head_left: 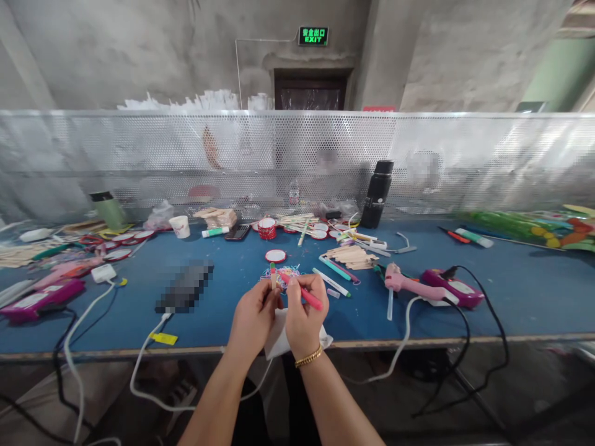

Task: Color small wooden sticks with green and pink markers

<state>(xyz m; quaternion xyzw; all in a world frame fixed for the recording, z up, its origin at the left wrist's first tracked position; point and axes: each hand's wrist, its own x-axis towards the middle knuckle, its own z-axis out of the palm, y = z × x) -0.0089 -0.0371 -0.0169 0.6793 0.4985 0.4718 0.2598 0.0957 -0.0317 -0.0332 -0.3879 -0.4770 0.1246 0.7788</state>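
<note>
My left hand (255,313) pinches a small wooden craft stick (273,277) upright; its top end is coloured green. In my right hand (307,313) is a pink-red marker pen (310,298), its tip end close to the stick. Whether the tip touches the wood I cannot tell. Beyond both hands lies a pile of thin coloured loops (292,271), partly hidden by my fingers. A white paper or cloth (277,334) sits under my hands at the table edge. Right of my right hand are a white marker with a green end (332,282) and a loose cap (333,293).
A pink glue gun (411,285) with cables rests at right, beside a purple device (458,290). Wooden sticks (351,257) lie behind the markers. A dark phone-like object (185,287) is at left. A black bottle (376,195) and a paper cup (179,227) stand further back.
</note>
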